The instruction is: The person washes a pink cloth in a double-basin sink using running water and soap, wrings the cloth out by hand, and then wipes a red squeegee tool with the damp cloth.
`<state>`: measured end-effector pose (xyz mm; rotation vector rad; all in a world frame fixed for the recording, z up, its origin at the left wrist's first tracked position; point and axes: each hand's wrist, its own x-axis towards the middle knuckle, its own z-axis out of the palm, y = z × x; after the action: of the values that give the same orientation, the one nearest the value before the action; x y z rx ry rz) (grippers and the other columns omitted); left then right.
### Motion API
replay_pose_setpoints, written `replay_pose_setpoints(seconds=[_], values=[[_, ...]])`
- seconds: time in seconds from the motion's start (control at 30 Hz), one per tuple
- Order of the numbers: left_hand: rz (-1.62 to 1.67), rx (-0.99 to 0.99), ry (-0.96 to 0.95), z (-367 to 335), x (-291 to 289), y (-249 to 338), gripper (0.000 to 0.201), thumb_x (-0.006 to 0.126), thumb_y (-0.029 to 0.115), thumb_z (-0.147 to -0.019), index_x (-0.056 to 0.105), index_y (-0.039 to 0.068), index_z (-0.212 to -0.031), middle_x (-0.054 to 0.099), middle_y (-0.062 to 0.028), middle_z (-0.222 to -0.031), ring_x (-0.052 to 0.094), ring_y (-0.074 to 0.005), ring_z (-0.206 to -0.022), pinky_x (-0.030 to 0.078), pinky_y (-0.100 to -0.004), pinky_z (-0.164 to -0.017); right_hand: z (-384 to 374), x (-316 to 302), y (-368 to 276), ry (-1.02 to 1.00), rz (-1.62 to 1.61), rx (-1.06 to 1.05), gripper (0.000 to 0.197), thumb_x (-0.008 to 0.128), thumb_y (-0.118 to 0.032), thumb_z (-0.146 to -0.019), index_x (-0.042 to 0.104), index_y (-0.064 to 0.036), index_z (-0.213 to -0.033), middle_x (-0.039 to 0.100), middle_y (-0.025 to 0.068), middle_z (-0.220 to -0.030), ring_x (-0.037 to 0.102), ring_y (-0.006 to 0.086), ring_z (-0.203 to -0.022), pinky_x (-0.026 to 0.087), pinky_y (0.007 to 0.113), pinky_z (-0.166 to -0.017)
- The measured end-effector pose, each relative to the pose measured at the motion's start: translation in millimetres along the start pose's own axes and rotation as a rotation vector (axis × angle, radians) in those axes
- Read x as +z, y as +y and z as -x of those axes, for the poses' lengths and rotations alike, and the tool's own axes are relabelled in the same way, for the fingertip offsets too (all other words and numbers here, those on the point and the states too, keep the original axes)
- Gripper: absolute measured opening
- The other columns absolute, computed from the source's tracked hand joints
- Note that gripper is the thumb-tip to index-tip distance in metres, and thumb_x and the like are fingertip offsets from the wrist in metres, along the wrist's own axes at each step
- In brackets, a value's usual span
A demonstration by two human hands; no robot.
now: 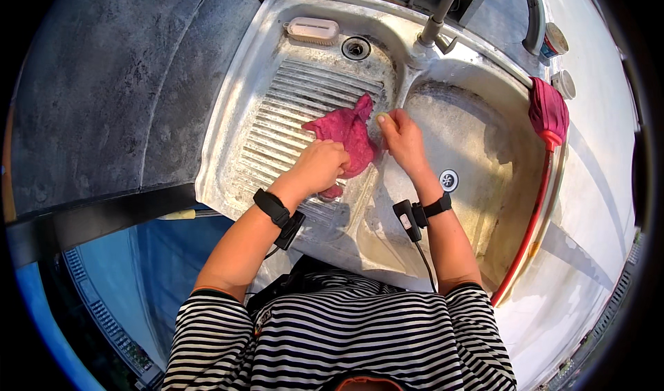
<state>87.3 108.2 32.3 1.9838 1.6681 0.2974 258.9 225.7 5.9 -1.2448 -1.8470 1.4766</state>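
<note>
"What are the left fingers doing?"

"Your left hand [321, 168] is bunched on the red cloth [351, 136], gripping it near its lower left edge. A bit of the same red shows below your knuckles."

"And the right?"

"Your right hand [406, 142] is just beside the cloth's right edge, fingers curled in narrow and the thumb pointing toward the cloth. You can't tell from here whether they hold any of it."

"Where does the cloth lie?"

"Crumpled on the ribbed board [280, 117] in the left basin of your sink [242, 93], toward the divider and away from the sink's left edge. You wear a black strap [272, 207] on the left wrist and another black strap [437, 205] on the right, each with a small black device."

"Farther out?"

"A pale brush [313, 29] sits in the far left corner of that basin, with a dark drain [356, 48] to its right. Your tap [430, 31] stands at the sink's far edge. The right basin [484, 131] has its own round strainer [449, 180]. Along the sink's right edge rests a red-handled mop [548, 111], its cloth head toward the far right corner, near two small tubs [564, 84]. A dark grey slab [117, 79] borders your sink's left edge."
</note>
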Motion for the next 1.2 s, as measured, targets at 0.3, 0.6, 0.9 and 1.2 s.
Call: replay_pose_setpoints(seconds=[0.3,0.6,0.9,1.2], values=[[0.273,-0.086,0.152,56,13,10,0.013,0.069,0.011,-0.072,0.064,0.006,-0.084,0.059,-0.0090,-0.090,0.057,-0.0274,-0.087,0.045,-0.0362,-0.076,-14,47,12,0.053,0.939,-0.490,0.030,0.056,-0.035,-0.087,0.058,-0.0073,-0.075,0.060,0.0123,-0.072,0.061,0.0324,-0.065,0.049,0.042,-0.056],[0.278,-0.394,0.121,80,7,6,0.027,0.081,0.024,-0.060,0.061,0.007,-0.066,0.062,-0.0059,-0.068,0.062,-0.0243,-0.066,0.047,-0.0359,-0.060,45,76,-8,-0.245,1.010,-0.636,0.032,0.055,-0.037,-0.087,0.058,-0.0093,-0.072,0.061,0.0118,-0.068,0.062,0.0306,-0.057,0.050,0.042,-0.050],[0.297,-0.475,-0.014,76,0,2,0.028,0.083,0.027,-0.059,0.063,0.009,-0.067,0.065,-0.0062,-0.069,0.063,-0.0244,-0.066,0.048,-0.0358,-0.061,53,98,-25,-0.421,1.061,-0.412,0.031,0.045,-0.034,-0.092,0.056,-0.0054,-0.084,0.063,0.0174,-0.073,0.065,0.0346,-0.068,0.051,0.046,-0.058],[0.330,-0.481,-0.037,65,-8,-11,0.027,0.080,0.030,-0.066,0.065,0.008,-0.068,0.065,-0.0060,-0.067,0.063,-0.0232,-0.064,0.048,-0.0347,-0.059,-6,55,-3,-0.159,1.084,-0.193,0.036,0.042,-0.037,-0.094,0.057,-0.0043,-0.089,0.066,0.0186,-0.082,0.064,0.0375,-0.073,0.052,0.046,-0.062]])
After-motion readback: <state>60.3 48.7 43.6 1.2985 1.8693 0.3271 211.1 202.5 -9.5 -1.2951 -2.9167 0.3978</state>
